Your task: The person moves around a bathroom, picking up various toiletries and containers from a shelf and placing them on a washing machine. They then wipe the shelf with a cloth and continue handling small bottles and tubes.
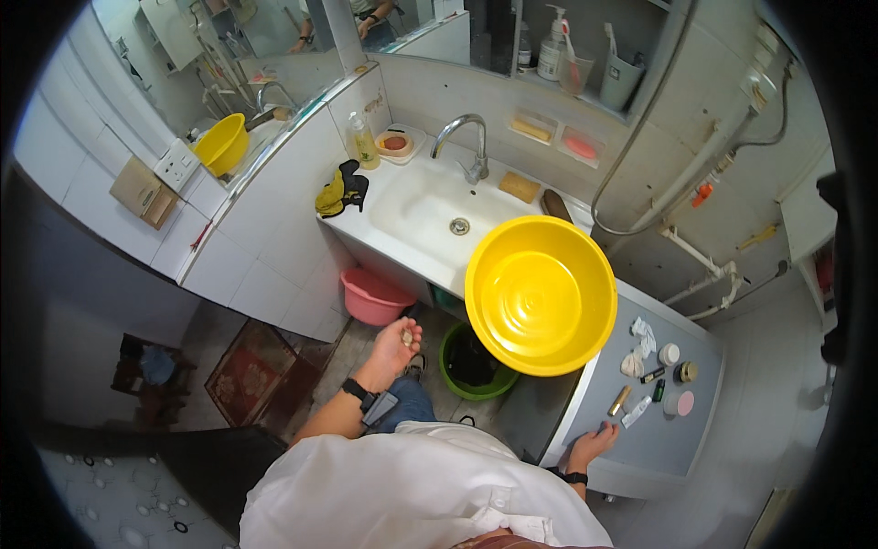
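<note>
My left hand is raised in front of me, palm up with curled fingers around a small pale object, too small to identify. Low on the right, my right hand is at the near edge of a grey counter top, with nothing visible in it. Closest to its fingers lie a gold cylindrical tube and a white squeeze tube. Beyond them are a small green bottle, a black tube, a pink-lidded jar, a gold-lidded jar and crumpled white tissue.
A large yellow basin straddles the right end of the white sink, below the chrome faucet. Black-and-yellow gloves lie on its left corner. A pink basin and a green tub with dark contents stand on the floor.
</note>
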{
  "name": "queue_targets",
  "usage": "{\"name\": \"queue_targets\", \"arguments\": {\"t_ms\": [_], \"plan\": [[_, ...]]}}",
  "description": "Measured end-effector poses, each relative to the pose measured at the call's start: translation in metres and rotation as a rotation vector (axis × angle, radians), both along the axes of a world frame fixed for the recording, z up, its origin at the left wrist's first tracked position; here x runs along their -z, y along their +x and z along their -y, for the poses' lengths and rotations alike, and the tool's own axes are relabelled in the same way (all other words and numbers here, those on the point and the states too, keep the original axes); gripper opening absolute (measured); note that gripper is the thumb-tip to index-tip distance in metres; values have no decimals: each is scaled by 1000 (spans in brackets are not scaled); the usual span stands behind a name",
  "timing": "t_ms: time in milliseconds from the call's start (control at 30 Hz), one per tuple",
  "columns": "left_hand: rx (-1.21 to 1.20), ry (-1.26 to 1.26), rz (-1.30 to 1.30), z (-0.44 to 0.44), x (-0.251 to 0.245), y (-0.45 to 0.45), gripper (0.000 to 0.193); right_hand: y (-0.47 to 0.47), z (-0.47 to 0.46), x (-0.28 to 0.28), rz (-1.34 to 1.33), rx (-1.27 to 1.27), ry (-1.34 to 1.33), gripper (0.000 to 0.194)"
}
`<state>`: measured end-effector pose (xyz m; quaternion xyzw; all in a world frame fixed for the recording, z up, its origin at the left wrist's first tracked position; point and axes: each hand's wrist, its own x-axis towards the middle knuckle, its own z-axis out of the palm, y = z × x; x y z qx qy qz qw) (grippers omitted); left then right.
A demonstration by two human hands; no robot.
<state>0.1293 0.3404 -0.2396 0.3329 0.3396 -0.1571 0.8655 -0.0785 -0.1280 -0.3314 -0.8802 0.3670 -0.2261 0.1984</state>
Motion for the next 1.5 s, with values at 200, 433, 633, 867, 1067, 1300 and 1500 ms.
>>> {"name": "queue_targets", "arguments": {"t_ms": [200, 433, 633, 867, 1067, 1300, 1500], "plan": [[-74, 133, 210, -59, 17, 182, 15, 10, -10, 2, -69, 290, -218, 53], [-52, 39, 329, -120, 38, 425, 25, 49, -61, -40, -287, 621, -336, 52], [-215, 197, 365, -145, 69, 573, 19, 86, -115, -70, -349, 593, -311, 48], [-138, 992, 343, -148, 88, 643, 45, 105, -151, -92, -367, 512, -301, 52], [135, 1529, 776, -149, 86, 600, 33, 122, -160, -96, -344, 559, -231, 52], [413, 2357, 544, -210, 81, 400, 35, 145, -152, -90, -256, 466, -311, 51], [697, 2226, 329, -277, 91, 387, 31, 178, -145, -109, -155, 321, -257, 50]]}}
